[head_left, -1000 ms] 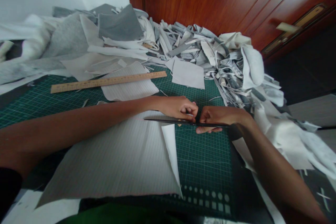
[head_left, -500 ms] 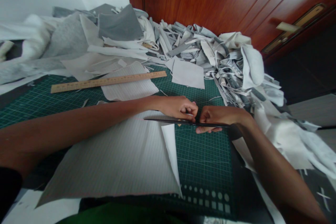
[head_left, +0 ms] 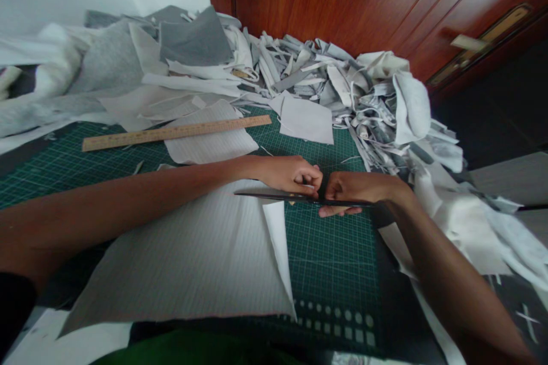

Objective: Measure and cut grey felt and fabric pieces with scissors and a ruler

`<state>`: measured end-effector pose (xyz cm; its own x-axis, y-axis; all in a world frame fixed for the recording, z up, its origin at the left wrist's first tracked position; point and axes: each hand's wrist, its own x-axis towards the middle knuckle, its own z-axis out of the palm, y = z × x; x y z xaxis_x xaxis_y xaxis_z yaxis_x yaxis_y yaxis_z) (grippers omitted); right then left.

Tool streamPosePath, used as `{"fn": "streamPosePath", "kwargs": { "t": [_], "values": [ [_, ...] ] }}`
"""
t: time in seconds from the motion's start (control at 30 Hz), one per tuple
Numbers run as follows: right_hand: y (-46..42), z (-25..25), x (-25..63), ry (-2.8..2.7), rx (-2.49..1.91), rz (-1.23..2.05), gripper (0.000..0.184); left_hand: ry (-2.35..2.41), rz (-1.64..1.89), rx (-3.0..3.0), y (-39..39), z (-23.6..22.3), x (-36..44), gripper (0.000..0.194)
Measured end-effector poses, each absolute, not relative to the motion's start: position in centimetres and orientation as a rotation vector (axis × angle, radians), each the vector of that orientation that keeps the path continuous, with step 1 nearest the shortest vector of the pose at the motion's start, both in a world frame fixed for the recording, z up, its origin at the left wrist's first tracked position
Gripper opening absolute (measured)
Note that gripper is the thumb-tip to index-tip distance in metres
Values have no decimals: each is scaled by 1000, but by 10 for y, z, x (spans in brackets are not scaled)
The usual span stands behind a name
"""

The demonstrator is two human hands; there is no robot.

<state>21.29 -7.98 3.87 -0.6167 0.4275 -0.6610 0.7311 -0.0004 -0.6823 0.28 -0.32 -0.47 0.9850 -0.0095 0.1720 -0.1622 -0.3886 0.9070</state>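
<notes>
Dark tool (head_left: 295, 198), gripped by right fingers (head_left: 340, 211), overlaps cloth (head_left: 192, 268); left fingers (head_left: 309, 175) curl, hold unclear.

Right hand (head_left: 357, 185) partly hidden by scissors (head_left: 280, 197), ruler (head_left: 176, 133) marks illegible (tiny)

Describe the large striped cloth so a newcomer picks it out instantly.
Find the green cutting mat, then the left forearm reaching over it. The large striped cloth spreads out on the near side of that forearm. Unlike the smaller striped piece under the ruler, it has a turned-back white flap along its right edge.
</notes>
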Motion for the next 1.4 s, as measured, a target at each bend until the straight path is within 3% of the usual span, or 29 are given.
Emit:
{"fn": "streamPosePath", "kwargs": {
  "t": [0.83, 1.4],
  "values": [
    [-81, 37, 211, 2006, 1223, -1683, 62, -113, 147, 1983, -3, -4, 3, 14],
    [-81, 43, 202, 2006, 1191, -1524, 65, -98, 149, 1972, -5, -3, 1, 14]
  ]
}}
